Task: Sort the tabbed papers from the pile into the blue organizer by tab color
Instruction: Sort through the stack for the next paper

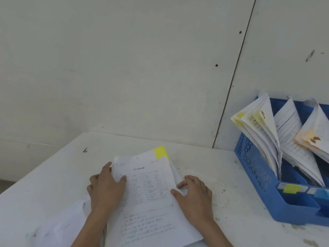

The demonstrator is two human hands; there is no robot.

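Note:
A printed paper (pixel 147 191) with a yellow tab (pixel 160 152) at its top corner lies on top of the pile on the white table (pixel 204 157). My left hand (pixel 106 188) grips the sheet's left edge, thumb on the page. On the right edge, my right hand (pixel 194 193) pinches the paper with curled fingers. The blue organizer (pixel 258 177) stands at the right, holding several sheets in its slots; the nearest slot has yellow-tabbed papers (pixel 258 125) and a yellow label (pixel 291 188) on its front.
More white sheets (pixel 67 221) of the pile spread out under my left forearm. The organizer's further slots hold papers with orange tabs (pixel 309 138). A pale wall rises right behind the table and the organizer.

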